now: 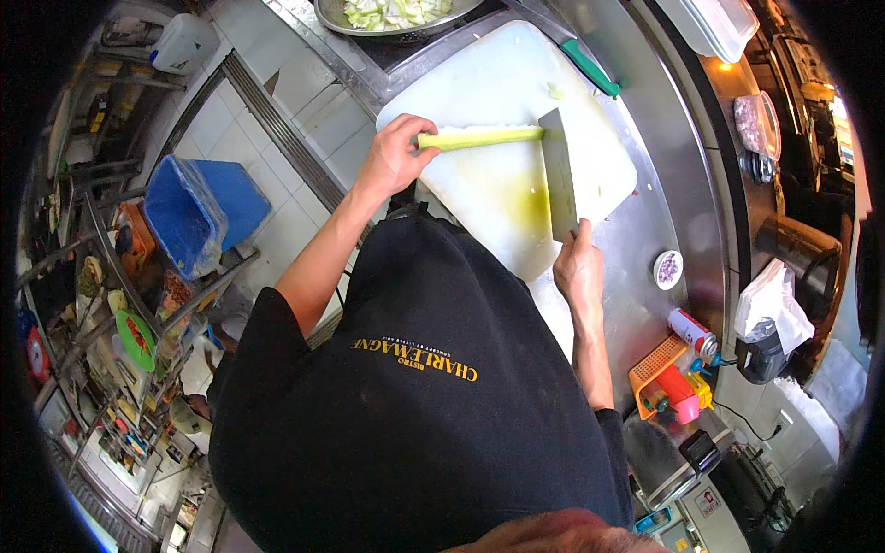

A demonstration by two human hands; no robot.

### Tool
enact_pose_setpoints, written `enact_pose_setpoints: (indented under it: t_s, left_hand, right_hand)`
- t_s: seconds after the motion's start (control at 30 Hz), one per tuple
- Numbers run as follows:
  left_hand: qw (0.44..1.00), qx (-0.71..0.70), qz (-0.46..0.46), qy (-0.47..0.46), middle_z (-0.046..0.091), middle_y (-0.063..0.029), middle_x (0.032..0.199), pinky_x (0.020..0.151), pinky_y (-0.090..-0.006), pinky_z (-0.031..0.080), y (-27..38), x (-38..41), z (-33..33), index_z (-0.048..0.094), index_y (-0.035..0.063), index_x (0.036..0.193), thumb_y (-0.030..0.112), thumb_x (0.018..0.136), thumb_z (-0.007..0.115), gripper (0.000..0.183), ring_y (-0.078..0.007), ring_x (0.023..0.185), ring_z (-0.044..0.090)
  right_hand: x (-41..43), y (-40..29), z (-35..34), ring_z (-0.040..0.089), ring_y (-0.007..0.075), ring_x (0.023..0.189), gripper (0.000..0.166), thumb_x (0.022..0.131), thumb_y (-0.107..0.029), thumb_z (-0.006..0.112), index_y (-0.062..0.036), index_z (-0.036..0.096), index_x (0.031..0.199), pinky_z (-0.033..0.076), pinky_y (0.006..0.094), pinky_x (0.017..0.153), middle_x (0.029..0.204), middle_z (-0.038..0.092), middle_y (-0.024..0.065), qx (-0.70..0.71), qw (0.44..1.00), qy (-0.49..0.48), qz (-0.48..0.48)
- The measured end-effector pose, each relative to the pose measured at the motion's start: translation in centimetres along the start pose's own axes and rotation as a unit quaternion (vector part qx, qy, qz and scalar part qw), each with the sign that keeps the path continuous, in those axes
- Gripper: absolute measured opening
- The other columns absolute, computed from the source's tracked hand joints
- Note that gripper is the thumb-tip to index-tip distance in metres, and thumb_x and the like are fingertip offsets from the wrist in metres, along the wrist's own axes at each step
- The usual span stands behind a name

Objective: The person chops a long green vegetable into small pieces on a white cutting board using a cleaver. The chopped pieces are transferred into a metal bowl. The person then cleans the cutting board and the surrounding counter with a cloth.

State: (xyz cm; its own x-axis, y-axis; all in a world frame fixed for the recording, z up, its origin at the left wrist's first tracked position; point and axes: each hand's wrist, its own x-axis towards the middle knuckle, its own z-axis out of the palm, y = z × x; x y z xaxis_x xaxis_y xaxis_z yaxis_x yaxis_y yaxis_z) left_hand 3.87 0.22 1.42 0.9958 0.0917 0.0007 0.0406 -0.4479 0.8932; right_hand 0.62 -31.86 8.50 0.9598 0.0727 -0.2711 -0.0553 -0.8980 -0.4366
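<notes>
My left hand [399, 155] holds the left end of a long pale-green vegetable strip [484, 137], its fingers on top and thumb in front. The strip has a whitish upper side and lies across a white plastic cutting board [477, 83]. In my right hand [579, 266] is a cleaver [561, 180], gripped at the handle. Its broad blade stands on edge at the strip's right end, across its length; whether it cuts in there I cannot tell. A yellow-green tint shows on the board left of the blade. Small green scraps [555, 90] lie beyond the cleaver.
Above the board, a metal bowl [332, 22] holds cut pale-green pieces. A green-handled knife [589, 67] rests by the board's far right corner. On the steel counter [629, 235] stand a small white cup [668, 270], a spray can [693, 332] and an orange basket [653, 366]. A blue bin [238, 200] is left.
</notes>
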Motion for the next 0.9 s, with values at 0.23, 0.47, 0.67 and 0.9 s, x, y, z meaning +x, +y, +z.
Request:
enact_pose_setpoints:
  t_s: [0.23,0.47,0.67,0.9]
  left_hand:
    - [1.000,-0.006,0.004,-0.002,0.062,-0.0090,0.107,0.083,-0.0362,0.061,0.4,0.4,-0.2,0.064,0.0029,0.104,0.003,0.078,0.074,0.027,-0.0230,0.100,0.065]
    - [1.000,-0.001,0.014,0.004,0.063,-0.0095,0.104,0.081,-0.0348,0.060,0.4,1.1,-0.1,0.065,0.0028,0.102,0.003,0.077,0.075,0.027,-0.0246,0.094,0.066]
    - [1.000,-0.006,0.016,0.009,0.064,-0.0095,0.104,0.078,-0.0339,0.061,0.0,0.5,0.4,0.067,0.0035,0.101,0.003,0.075,0.075,0.027,-0.0244,0.093,0.066]
    - [0.999,-0.006,0.032,0.008,0.063,-0.0104,0.104,0.078,-0.0348,0.061,0.6,1.0,0.5,0.066,0.0028,0.101,0.003,0.076,0.075,0.027,-0.0256,0.092,0.067]
  right_hand:
    - [-0.1,-0.8,0.6,0.061,0.0518,0.073,0.017,0.097,-0.011,0.045,-0.0025,0.041,0.111,0.045,0.0587,0.061,0.075,0.062,0.0333,-0.006,1.000,-0.011,0.010]
    - [-1.7,-1.4,1.3,0.062,0.0521,0.075,0.022,0.097,-0.012,0.048,-0.0049,0.042,0.117,0.047,0.0570,0.061,0.078,0.063,0.0325,0.063,0.996,0.058,-0.013]
    - [-1.4,-1.0,1.8,0.061,0.0531,0.072,0.023,0.097,-0.013,0.048,-0.0042,0.041,0.117,0.045,0.0587,0.060,0.072,0.061,0.0333,0.009,1.000,-0.017,0.011]
    - [-0.8,-1.3,1.8,0.060,0.0543,0.078,0.016,0.096,-0.011,0.047,-0.0026,0.042,0.109,0.046,0.0577,0.062,0.077,0.060,0.0358,-0.001,0.998,-0.061,0.020]
